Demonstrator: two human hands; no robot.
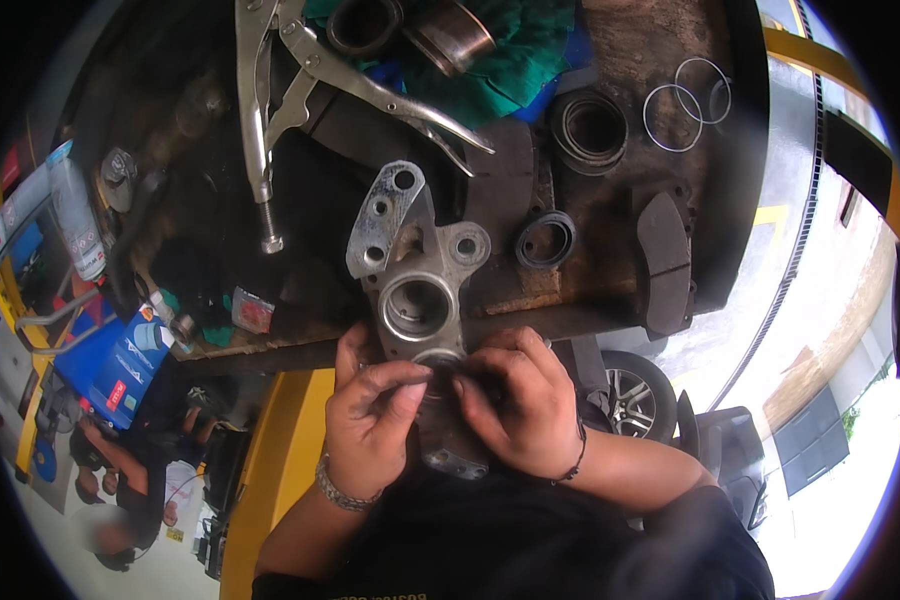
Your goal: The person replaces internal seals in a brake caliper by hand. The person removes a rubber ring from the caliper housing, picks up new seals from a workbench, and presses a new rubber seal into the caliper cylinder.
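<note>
A metal brake caliper body [417, 267] with round bores and bolt lugs extends from the bench's front edge toward me, its lower end near my body. My left hand [375, 405] is closed at its lower bore, thumb and index together at the rim, other fingers curled along the side. My right hand [520, 400] is curled on the other side, fingertips at that same bore; whether they pinch a small part there is hidden. Above the caliper lie silver locking pliers [305, 75]. To the right are a small dark ring [545, 240] and a dark brake pad [662, 260].
The dark bench [720, 150] also holds metal pistons [448, 35], rubber rings [590, 130], thin rings [672, 117], green cloth [525, 60] and a spray can [76, 215]. A yellow lift post [275, 470] stands below, a wheel [638, 398] at right. Other people [130, 490] are at lower left.
</note>
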